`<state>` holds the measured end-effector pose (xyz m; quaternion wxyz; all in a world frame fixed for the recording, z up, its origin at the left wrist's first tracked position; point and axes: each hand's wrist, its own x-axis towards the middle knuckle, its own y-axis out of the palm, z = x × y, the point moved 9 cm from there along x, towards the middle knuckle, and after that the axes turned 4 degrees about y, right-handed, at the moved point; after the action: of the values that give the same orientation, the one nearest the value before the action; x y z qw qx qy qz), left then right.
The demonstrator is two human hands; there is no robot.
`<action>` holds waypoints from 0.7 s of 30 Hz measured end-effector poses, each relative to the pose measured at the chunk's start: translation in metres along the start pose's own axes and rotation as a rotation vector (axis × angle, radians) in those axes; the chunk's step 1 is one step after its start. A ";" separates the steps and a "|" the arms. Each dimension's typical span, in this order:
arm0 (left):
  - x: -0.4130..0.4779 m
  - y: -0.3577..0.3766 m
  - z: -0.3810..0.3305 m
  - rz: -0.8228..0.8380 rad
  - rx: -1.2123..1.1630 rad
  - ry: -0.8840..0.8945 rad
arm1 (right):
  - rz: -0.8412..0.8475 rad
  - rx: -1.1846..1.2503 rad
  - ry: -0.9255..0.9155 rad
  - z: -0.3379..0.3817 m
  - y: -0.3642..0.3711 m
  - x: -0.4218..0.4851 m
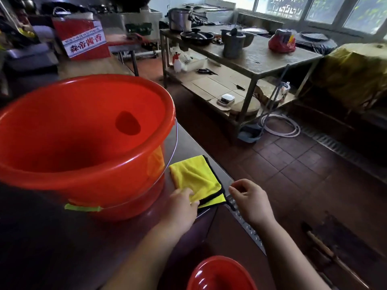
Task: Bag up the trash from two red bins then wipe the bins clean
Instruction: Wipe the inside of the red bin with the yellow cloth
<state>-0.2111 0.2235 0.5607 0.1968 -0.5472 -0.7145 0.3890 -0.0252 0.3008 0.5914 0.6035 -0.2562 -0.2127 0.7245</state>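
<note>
Head view: large red plastic bucket (pixel 83 132) stands empty on the steel counter (pixel 186 143). The left hand (pixel 182 204) pinches the yellow microfibre cloth (pixel 196 178) just beside it. The right hand (pixel 249 199) is loosely curled and empty. The cloth lies at the counter's edge, so a weak pinch could drop it.

- Bin (pixel 83 132), 9 o'clock: plain bright red.
- Grip (pixel 82 207) on its handle: lime green.
- Second bin (pixel 219 273), 6 o'clock: glossy red.
- Cloth (pixel 196 178), at the first bin's 4 o'clock: yellow, black edging.
- Bag (pixel 81 38), 11 o'clock: red, with a white band of red characters.
- Floor (pixel 293 164), 3 o'clock: brown-red square tiles.
- Cover (pixel 356 70), 2 o'clock: yellow.
- Hose (pixel 280 126): white.
</note>
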 end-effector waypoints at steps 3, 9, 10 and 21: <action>0.011 0.017 0.016 0.030 0.122 -0.075 | 0.035 -0.081 0.049 -0.016 0.014 0.007; 0.031 0.052 0.044 0.108 0.069 -0.215 | 0.086 -0.170 0.062 -0.028 0.038 0.017; 0.033 0.056 0.047 0.111 0.061 -0.225 | 0.092 -0.179 0.066 -0.029 0.040 0.019; 0.048 0.067 0.054 0.038 -0.089 -0.282 | 0.111 -0.220 0.093 -0.037 0.051 0.032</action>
<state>-0.2226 0.2562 0.4681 0.0623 -0.5088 -0.7411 0.4336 -0.0455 0.3229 0.5280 0.5397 -0.3657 -0.2483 0.7165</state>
